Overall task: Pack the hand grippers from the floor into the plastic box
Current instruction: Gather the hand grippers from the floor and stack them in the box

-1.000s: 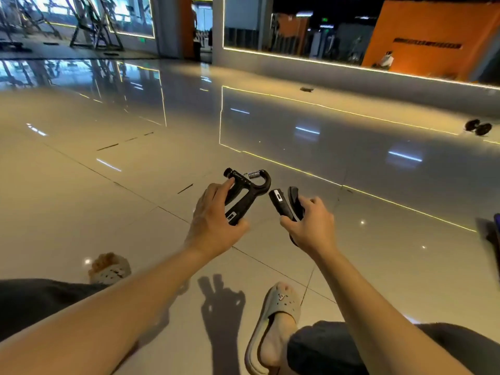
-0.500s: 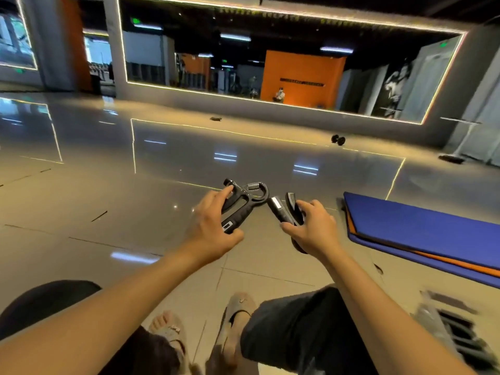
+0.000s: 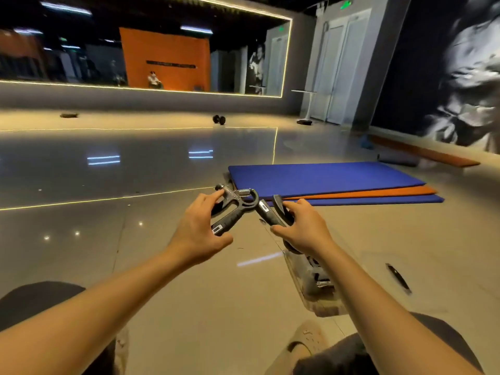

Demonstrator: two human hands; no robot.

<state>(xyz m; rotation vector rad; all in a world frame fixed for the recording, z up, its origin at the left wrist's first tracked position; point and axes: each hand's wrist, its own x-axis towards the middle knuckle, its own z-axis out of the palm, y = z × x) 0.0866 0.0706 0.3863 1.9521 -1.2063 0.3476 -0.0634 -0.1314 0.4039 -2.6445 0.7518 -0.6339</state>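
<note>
My left hand [image 3: 198, 234] grips a black hand gripper [image 3: 235, 205] with a metal spring at its top, held above the floor. My right hand [image 3: 304, 230] holds a second black hand gripper [image 3: 269, 213] by its handles, its top almost touching the first one. Below my right forearm, a clear plastic box [image 3: 315, 290] sits on the floor with at least one gripper inside; my arm hides part of it and the box is blurred.
A stack of blue and orange mats [image 3: 332, 182] lies on the glossy floor just beyond my hands. A dumbbell [image 3: 219, 119] rests far back near the mirror wall. A small dark object [image 3: 397, 277] lies right of the box. My knees and slippers fill the bottom.
My view has swung to the right, bringing the mats and the plastic box into sight. Both hands keep their grippers, held in front of me as before.
</note>
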